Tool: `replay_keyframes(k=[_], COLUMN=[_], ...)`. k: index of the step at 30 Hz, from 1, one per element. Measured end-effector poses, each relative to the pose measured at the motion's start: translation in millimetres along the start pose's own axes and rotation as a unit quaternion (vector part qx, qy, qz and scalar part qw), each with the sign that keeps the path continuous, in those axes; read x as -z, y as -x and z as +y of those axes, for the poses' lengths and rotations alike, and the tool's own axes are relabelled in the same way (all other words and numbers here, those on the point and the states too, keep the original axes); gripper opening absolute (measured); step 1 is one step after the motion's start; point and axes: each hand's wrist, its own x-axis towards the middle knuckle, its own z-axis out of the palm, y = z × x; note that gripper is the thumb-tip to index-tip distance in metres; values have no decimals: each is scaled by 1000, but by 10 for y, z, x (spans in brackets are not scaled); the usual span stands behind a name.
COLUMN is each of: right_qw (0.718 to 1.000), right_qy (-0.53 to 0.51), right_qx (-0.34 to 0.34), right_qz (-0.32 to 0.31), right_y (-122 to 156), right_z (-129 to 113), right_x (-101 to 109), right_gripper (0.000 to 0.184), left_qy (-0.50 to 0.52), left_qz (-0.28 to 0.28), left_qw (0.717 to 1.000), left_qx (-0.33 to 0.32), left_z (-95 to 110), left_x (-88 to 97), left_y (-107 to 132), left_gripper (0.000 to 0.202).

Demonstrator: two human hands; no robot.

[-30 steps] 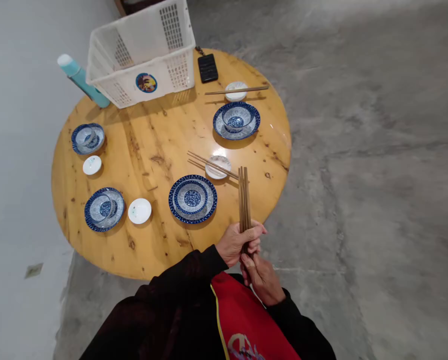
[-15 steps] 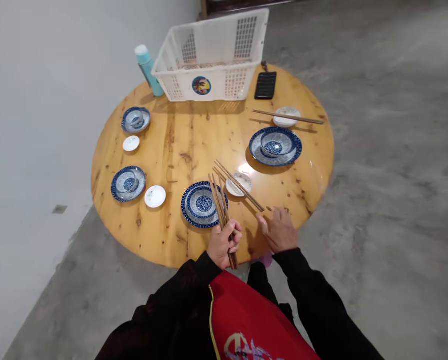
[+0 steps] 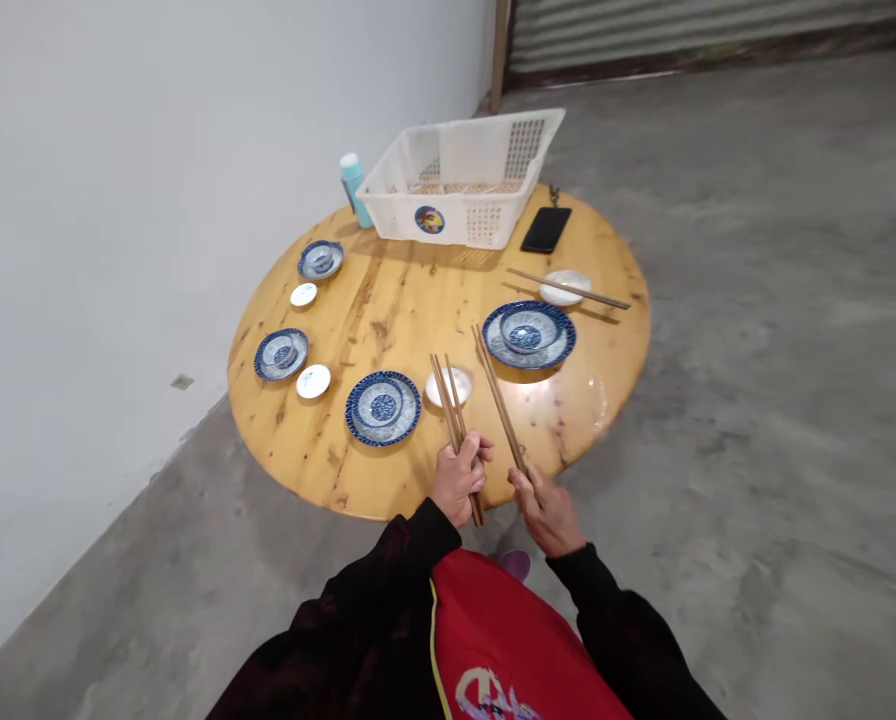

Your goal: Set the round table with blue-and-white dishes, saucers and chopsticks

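Observation:
My left hand [image 3: 459, 480] is closed round a bundle of brown chopsticks [image 3: 448, 400] that points out over the round wooden table [image 3: 403, 300]. My right hand [image 3: 547, 510] pinches the near end of a separate pair of chopsticks [image 3: 497, 395], which slants up towards the blue bowl on a plate [image 3: 528, 333]. Between the two sets lies a small white dish [image 3: 448, 387]. Just left of it sits a blue patterned plate [image 3: 383, 407]. Both hands hover at the table's near edge.
Two more blue bowl-and-plate settings [image 3: 281, 353] [image 3: 320, 260] with small white dishes stand at the left. A pair of chopsticks rests on a white dish [image 3: 564, 288] at the right. A white plastic basket [image 3: 463, 180], a teal bottle [image 3: 354, 188] and a black phone [image 3: 546, 229] stand at the back.
My right hand let go of the bundle, reached to the pair lying on the white dish and now holds it, swung off to the dish's right. The view has pulled back from the table.

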Motion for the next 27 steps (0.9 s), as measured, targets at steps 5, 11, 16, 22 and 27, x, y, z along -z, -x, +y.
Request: replay_keyframes(k=[5,11,16,22,27], right_qw=[996,995,992,995,997], right_qy=[-90,-23,27,24,39], right_qx=[-13,-16,-10,9,15], right_qz=[19,96,120,95,65], right_y=[608,838,891,754,431], right_z=[121,334,542,772,1013], right_x=[425,798,952,1035,1175], right_gripper=[41,44,46,46,48], left_qy=[-14,-81,-90,-92,-99], left_qz=[-62,-128,-153,-127,-81], left_qw=[998,988,984,988,992], left_qx=[-12,17,10,14,3], left_z=[-230,-471,-593,-684,-789], left_x=[-664,-1321,-1587,-1742,-1950], left_y=[55,251,287,98,-223], left_gripper=[64,58,58,61,64])
